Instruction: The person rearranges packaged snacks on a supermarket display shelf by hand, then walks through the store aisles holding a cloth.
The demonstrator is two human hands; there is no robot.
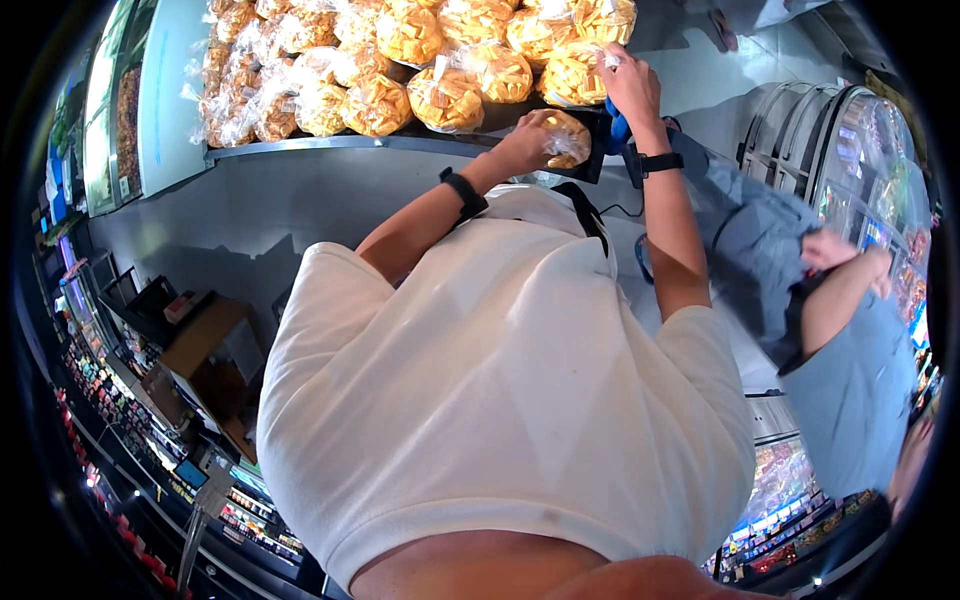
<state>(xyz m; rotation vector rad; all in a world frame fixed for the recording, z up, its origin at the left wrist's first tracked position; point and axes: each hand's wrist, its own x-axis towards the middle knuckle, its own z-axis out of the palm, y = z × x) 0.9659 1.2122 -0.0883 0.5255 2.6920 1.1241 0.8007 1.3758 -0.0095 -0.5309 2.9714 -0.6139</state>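
Grey-edged display table (330, 146) heaped with clear plastic bags of yellow pieces (445, 100), left hand (522, 146) gripping a rounded, shiny clear bag of golden-brown pieces (570, 143) by the near right corner, right hand (632, 86) at the top of a yellow-filled bag (573, 82), grip unclear.

top bags (600, 18): cut off by upper edge | left hand (522, 150): palm hidden | right hand (633, 88): hold unclear | black box (600, 150): partly covered by small bag (568, 142) | co-worker's hand (828, 250): blurred | far-left shelf goods (92, 355): too small to tell
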